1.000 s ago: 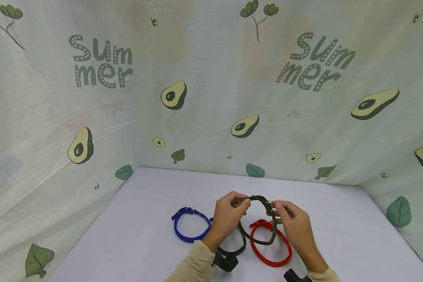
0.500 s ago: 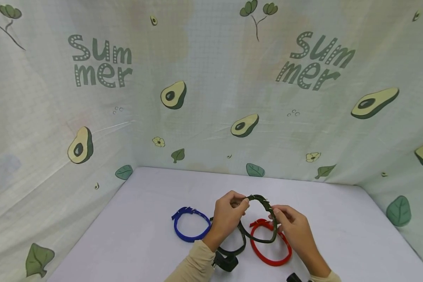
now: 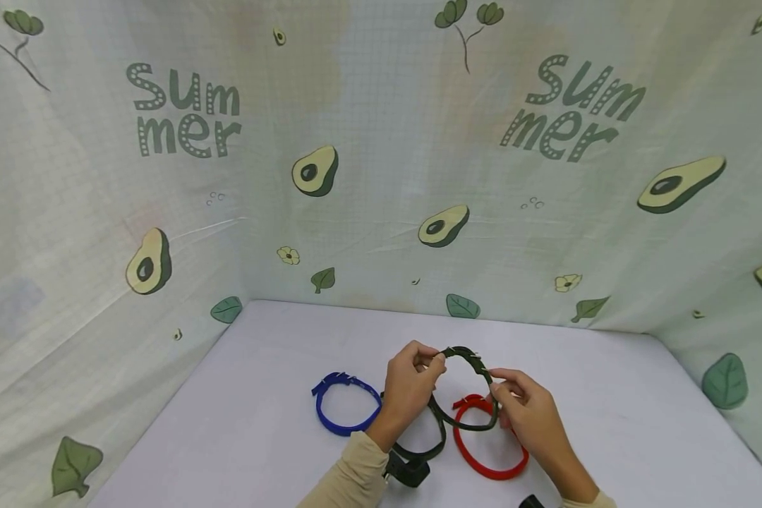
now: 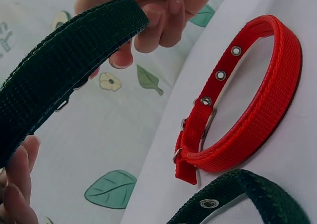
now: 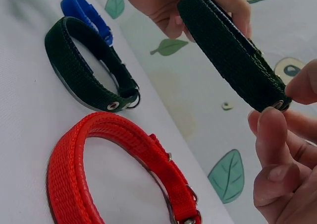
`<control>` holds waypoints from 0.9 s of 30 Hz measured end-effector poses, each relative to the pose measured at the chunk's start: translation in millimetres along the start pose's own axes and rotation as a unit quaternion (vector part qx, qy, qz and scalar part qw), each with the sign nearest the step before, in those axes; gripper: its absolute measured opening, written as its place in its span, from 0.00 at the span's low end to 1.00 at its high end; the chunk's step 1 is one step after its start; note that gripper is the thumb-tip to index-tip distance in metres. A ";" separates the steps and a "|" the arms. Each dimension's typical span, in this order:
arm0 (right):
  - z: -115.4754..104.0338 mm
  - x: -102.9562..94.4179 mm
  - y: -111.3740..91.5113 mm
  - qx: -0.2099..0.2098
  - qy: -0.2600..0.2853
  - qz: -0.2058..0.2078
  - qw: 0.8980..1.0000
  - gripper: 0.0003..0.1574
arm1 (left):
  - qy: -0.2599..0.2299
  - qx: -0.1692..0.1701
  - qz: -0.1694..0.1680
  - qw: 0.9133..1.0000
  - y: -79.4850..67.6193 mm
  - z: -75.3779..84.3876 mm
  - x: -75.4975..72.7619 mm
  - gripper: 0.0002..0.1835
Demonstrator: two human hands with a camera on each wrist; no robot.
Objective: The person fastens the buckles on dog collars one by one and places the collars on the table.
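Both hands hold up a dark green pet collar (image 3: 467, 356), buckled into a loop, above the table. My left hand (image 3: 408, 384) pinches the band on its upper left side between thumb and fingers. On the right side, my right hand (image 3: 530, 413) pinches the loop; in the right wrist view its fingertips (image 5: 272, 122) are right at a metal eyelet. A red collar (image 3: 492, 473) lies on the table behind the loop's lower right part. A second green collar (image 3: 420, 456) lies partly hidden behind the left hand and wrist.
To the left lies a blue collar (image 3: 341, 429), close to the left forearm. The white table (image 3: 260, 395) ends at a hanging cloth (image 3: 368, 212) printed with avocados and leaves. A black device (image 3: 409, 470) is at the left wrist.
The held collar has risen slightly, its lower edge now higher over the red one. The right hand's fingers have shifted on the band; the left hand has moved slightly upward.
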State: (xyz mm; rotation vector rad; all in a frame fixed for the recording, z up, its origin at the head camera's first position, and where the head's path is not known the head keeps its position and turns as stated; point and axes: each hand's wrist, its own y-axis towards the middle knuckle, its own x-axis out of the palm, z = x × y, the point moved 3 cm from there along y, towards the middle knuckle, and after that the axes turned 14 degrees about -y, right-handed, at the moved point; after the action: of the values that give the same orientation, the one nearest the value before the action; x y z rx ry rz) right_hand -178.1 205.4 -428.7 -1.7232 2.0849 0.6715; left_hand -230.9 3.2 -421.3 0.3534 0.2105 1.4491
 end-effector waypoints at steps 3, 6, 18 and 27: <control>0.3 0.5 -1.3 0.002 0.014 -0.007 1.000 0.18 | 0.002 -0.003 0.008 1.000 0.9 0.4 -0.7 0.07; 1.0 1.0 -2.5 0.000 0.018 -0.012 1.000 0.20 | 0.004 -0.007 0.013 1.000 1.3 0.3 -1.4 0.07; 0.1 -1.2 -5.7 -0.003 0.026 0.001 1.000 0.20 | 0.020 -0.030 0.012 0.999 -1.9 -3.0 -1.0 0.06; 2.2 -10.7 -5.6 0.019 -0.001 0.020 1.000 0.17 | 0.031 -0.060 -0.030 0.997 -4.7 -5.7 5.9 0.09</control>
State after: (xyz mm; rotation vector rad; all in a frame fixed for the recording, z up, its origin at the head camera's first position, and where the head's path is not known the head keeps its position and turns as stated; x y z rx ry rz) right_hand -170.5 214.5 -425.3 -1.6647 2.1222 0.6397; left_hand -227.9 9.3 -427.9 0.2026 0.1809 1.4081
